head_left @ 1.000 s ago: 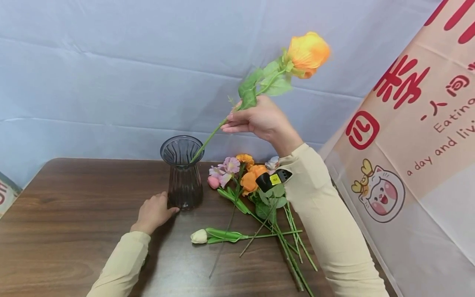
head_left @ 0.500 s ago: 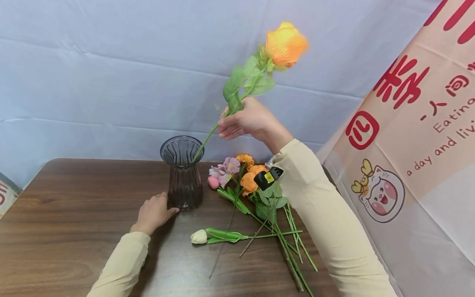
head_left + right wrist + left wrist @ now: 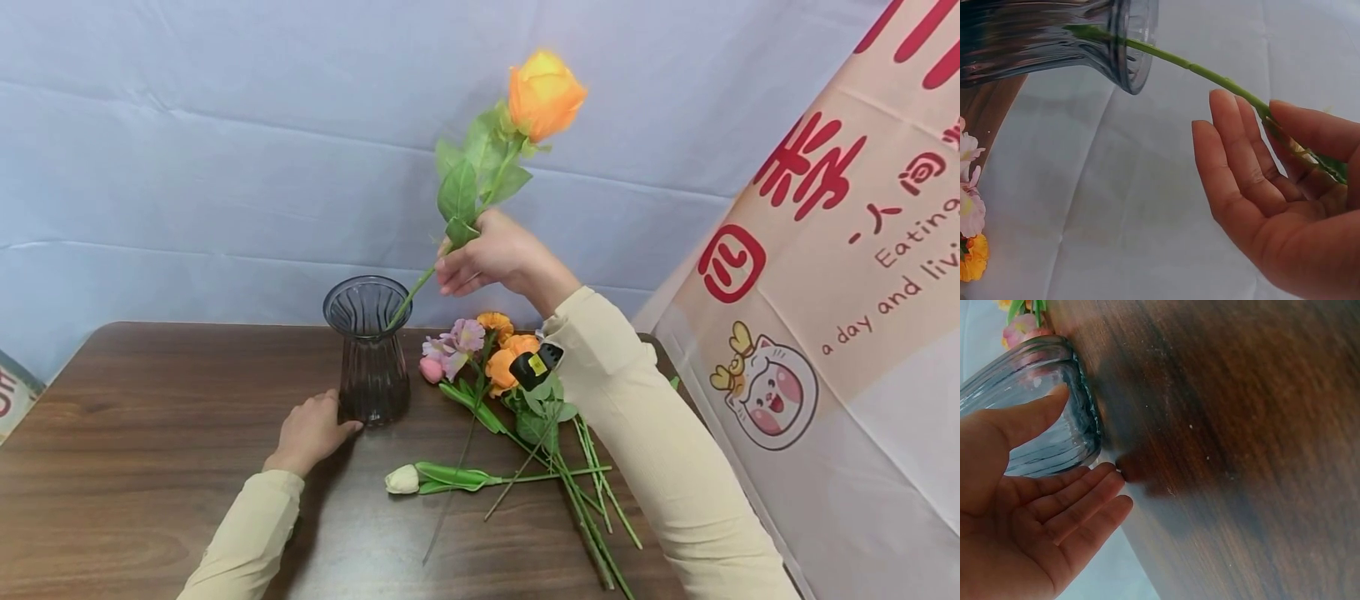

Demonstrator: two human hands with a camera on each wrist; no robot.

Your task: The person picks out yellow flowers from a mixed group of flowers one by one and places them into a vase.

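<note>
My right hand [image 3: 487,254] pinches the green stem of an orange-yellow rose [image 3: 547,96] between thumb and index finger, below its leaves. The other fingers of that hand are off the stem in the right wrist view. Slanting down to the left, the stem [image 3: 1194,67] passes through the mouth of a grey fluted glass vase [image 3: 375,375], its lower end inside. The vase stands upright on the table. At its base rests my left hand [image 3: 311,433]; in the left wrist view the thumb [image 3: 1035,419] lies along the glass and the fairly straight fingers are beside it.
Several loose flowers lie right of the vase: a purple-pink bloom [image 3: 465,335], an orange one [image 3: 510,362] and a white tulip [image 3: 402,479] nearer the front. Their stems cross on the wooden table [image 3: 150,450]. A pale cloth [image 3: 225,167] hangs behind, a printed banner [image 3: 862,275] at right.
My right hand has moved left and slightly down with the rose, whose bloom has swung left so the stem stands steeper in the vase mouth. The left hand and vase have stayed put.
</note>
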